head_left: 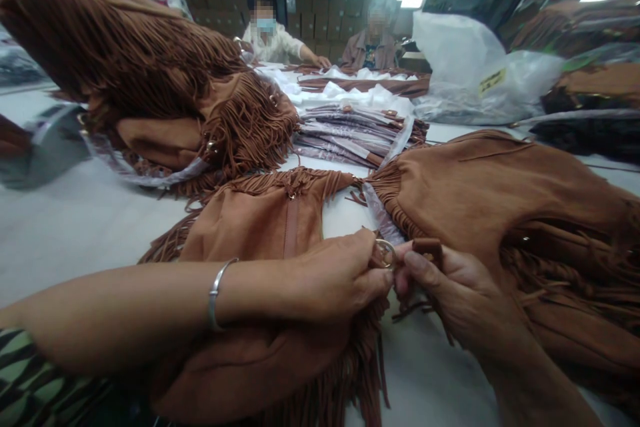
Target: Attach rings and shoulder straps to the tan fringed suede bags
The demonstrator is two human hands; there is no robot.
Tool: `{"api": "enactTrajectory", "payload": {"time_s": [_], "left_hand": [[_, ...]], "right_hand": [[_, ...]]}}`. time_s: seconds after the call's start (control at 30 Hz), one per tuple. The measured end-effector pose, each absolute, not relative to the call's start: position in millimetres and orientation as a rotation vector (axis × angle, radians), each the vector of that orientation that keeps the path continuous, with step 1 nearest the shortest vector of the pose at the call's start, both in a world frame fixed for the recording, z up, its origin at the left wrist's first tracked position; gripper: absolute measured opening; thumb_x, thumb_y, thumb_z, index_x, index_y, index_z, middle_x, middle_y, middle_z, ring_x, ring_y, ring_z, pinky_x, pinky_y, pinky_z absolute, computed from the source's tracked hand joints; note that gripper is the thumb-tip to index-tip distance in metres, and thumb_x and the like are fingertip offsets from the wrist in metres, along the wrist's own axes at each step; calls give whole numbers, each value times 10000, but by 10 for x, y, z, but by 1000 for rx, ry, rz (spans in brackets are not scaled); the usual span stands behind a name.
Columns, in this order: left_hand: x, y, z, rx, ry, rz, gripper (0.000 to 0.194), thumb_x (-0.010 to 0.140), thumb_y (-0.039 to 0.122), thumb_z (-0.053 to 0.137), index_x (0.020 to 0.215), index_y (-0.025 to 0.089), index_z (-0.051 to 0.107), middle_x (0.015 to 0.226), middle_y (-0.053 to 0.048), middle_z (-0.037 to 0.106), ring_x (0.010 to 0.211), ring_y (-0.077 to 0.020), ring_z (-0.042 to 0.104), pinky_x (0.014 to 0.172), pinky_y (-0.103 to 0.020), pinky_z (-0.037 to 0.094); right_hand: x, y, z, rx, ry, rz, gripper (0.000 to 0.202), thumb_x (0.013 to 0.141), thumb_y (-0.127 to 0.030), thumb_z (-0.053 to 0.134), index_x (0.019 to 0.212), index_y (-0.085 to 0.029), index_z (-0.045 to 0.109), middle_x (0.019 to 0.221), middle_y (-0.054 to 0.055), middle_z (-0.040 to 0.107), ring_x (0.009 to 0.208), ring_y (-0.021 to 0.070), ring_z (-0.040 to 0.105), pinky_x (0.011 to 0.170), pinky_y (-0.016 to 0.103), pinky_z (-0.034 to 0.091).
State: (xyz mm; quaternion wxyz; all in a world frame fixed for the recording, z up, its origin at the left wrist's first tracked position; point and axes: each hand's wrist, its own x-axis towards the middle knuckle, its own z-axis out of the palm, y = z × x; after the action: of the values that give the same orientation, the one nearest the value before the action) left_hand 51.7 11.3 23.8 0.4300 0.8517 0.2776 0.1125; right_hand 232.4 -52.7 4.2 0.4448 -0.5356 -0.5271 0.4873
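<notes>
A brown fringed bag (260, 220) lies before me, its fringe hanging down below my wrists. My left hand (345, 273) pinches a gold metal ring (385, 253) at the bag's side. Close beside it, my right hand (450, 273) grips a short brown leather strap end (427, 248) with a small metal stud. The fingertips of both hands nearly meet at the ring. Whether the strap passes through the ring is hidden by my fingers. Another brown suede bag (480, 180) lies just right of my hands.
Fringed bags are heaped (150, 60) at the left on the white table (100, 227). Wrapped straps (345, 133) lie ahead, and a clear plastic bag (460, 60) sits back right. Several people are across the table, one reaching out an arm (313, 57).
</notes>
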Motion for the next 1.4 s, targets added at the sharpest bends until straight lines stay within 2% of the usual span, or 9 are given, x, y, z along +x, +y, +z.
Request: {"api": "enactTrajectory", "payload": {"time_s": [0.27, 0.5, 0.6, 0.73, 0.87, 0.97, 1.07, 1.3, 1.4], "left_hand": [[546, 118, 0, 1821, 691, 569, 260, 775, 325, 632, 896, 168, 463, 808, 1, 591, 736, -121, 559, 643, -237, 451], [426, 221, 17, 1630, 380, 585, 378, 776, 161, 640, 1126, 115, 506, 866, -32, 623, 797, -109, 592, 737, -237, 473], [407, 256, -11, 1534, 385, 591, 392, 751, 167, 677, 1109, 104, 532, 806, -20, 618, 741, -102, 589, 713, -235, 475], [438, 335, 41, 1248, 498, 527, 289, 793, 334, 651, 969, 128, 554, 810, -27, 634, 734, -119, 605, 716, -258, 478], [491, 449, 215, 1191, 598, 169, 498, 840, 587, 468, 801, 116, 625, 802, -66, 654, 697, -138, 576, 627, -255, 450], [553, 482, 315, 1189, 654, 73, 419, 835, 511, 499, 760, 121, 632, 773, -45, 653, 652, -121, 542, 606, -245, 428], [607, 464, 364, 1257, 685, 130, 290, 822, 393, 528, 802, 126, 641, 837, -32, 664, 729, -128, 564, 696, -256, 442], [579, 418, 535, 1376, 734, 115, 306, 793, 438, 527, 730, 144, 578, 671, 21, 542, 610, -100, 441, 594, -236, 350], [551, 352, 631, 1579, 693, 106, 339, 824, 475, 493, 840, 168, 633, 830, 11, 617, 731, -120, 485, 687, -248, 367]], "right_hand": [[2280, -490, 8, -1299, -1086, 1366, 326, 679, -416, 767, 793, -152, 614, 556, -30, 524, 489, 90, 461, 447, 206, 372], [2291, -460, -59, -1215, -929, 1460, 267, 659, -319, 798, 769, -147, 627, 608, -25, 561, 513, 75, 481, 483, 192, 386], [2262, -454, -47, -1219, -951, 1444, 258, 665, -325, 793, 738, -149, 619, 594, -25, 567, 506, 71, 479, 479, 188, 382], [2185, -479, -8, -1250, -1139, 1167, 169, 755, -318, 725, 798, -176, 646, 643, -16, 597, 579, 95, 522, 540, 200, 419], [2160, -541, 38, -1274, -1331, 924, 64, 810, -273, 673, 815, -210, 667, 723, -14, 614, 642, 108, 561, 598, 200, 456], [2191, -576, 43, -1335, -1388, 829, 66, 837, -283, 640, 860, -222, 654, 693, -22, 597, 605, 107, 553, 537, 192, 445], [2215, -595, 24, -1363, -1410, 689, 77, 848, -285, 625, 871, -212, 626, 667, -24, 598, 578, 115, 570, 521, 207, 451], [2135, -637, 36, -1385, -1629, -145, 75, 838, -204, 628, 908, -188, 605, 739, -8, 684, 615, 123, 640, 589, 215, 474], [2092, -641, 43, -1351, -1714, -408, 75, 854, -212, 604, 904, -156, 598, 708, 11, 683, 586, 141, 644, 578, 234, 468]]}}
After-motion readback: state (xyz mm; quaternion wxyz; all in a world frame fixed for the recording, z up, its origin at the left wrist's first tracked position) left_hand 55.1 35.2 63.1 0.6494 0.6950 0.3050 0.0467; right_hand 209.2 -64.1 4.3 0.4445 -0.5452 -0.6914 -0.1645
